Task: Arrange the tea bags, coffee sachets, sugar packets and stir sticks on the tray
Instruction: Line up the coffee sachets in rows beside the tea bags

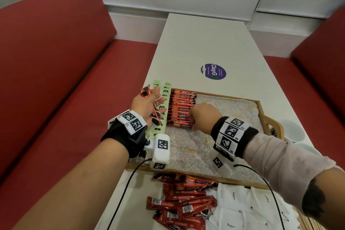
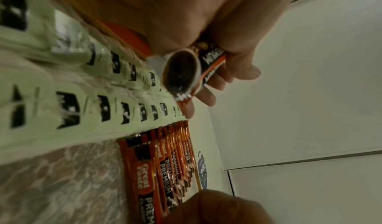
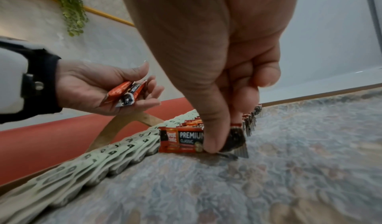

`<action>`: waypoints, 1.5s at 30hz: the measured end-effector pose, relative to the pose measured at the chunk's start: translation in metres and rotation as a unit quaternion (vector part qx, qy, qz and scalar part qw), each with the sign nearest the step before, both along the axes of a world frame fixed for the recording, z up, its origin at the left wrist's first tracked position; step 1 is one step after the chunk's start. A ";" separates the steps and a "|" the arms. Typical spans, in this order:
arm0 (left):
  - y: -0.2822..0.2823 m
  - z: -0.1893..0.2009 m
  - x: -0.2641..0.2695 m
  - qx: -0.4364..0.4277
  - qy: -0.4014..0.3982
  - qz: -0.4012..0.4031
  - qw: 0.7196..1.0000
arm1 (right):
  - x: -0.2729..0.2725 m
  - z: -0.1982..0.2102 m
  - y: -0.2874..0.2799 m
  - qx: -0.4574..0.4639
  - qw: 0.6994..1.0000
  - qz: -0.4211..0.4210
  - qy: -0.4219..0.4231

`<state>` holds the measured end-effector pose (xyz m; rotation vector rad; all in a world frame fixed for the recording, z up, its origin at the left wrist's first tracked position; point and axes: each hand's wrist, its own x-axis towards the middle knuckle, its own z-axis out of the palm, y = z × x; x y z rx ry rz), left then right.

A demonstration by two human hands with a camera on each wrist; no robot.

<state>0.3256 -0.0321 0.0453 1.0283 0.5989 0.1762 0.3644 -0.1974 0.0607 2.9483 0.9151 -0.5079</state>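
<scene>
A wooden tray with a floral liner sits on the white table. Two rows of green tea bags run along its left side, beside a row of red coffee sachets. My right hand pinches the nearest sachet of the row against the liner. My left hand hovers palm-up over the tea bags, cradling a couple of coffee sachets in loosely curled fingers.
Loose coffee sachets and white sugar packets lie on the table in front of the tray. White cups stand at the right edge. A round sticker is beyond the tray. Red benches flank the table.
</scene>
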 end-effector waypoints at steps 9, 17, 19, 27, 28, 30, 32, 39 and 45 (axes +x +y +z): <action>-0.001 0.000 -0.001 0.006 0.005 -0.010 1.000 | -0.005 0.004 0.004 -0.009 1.000 0.006 -0.017; -0.001 -0.001 -0.002 0.002 0.000 -0.011 1.000 | -0.005 -0.003 0.009 0.019 1.000 0.001 -0.005; -0.001 -0.001 -0.002 0.001 -0.001 -0.011 1.000 | -0.004 -0.007 0.012 0.018 1.000 0.000 -0.006; 0.001 -0.006 -0.003 0.011 -0.006 -0.018 1.000 | -0.002 -0.008 0.014 0.043 0.999 0.010 -0.025; 0.001 -0.006 -0.003 0.016 -0.009 -0.023 1.000 | -0.002 -0.006 0.014 0.059 0.998 0.012 -0.030; -0.001 -0.005 -0.003 0.024 -0.016 -0.036 0.999 | -0.004 -0.001 0.016 0.091 0.995 0.019 -0.038; -0.003 -0.002 -0.002 0.026 -0.024 -0.050 0.998 | -0.008 0.006 0.020 0.124 0.991 0.029 -0.038; -0.009 0.006 -0.002 -0.023 -0.066 -0.086 0.994 | -0.013 0.009 0.034 0.250 0.966 0.026 0.065; -0.010 0.008 -0.004 -0.003 -0.079 -0.114 0.990 | -0.009 0.012 0.034 0.288 0.952 0.001 0.100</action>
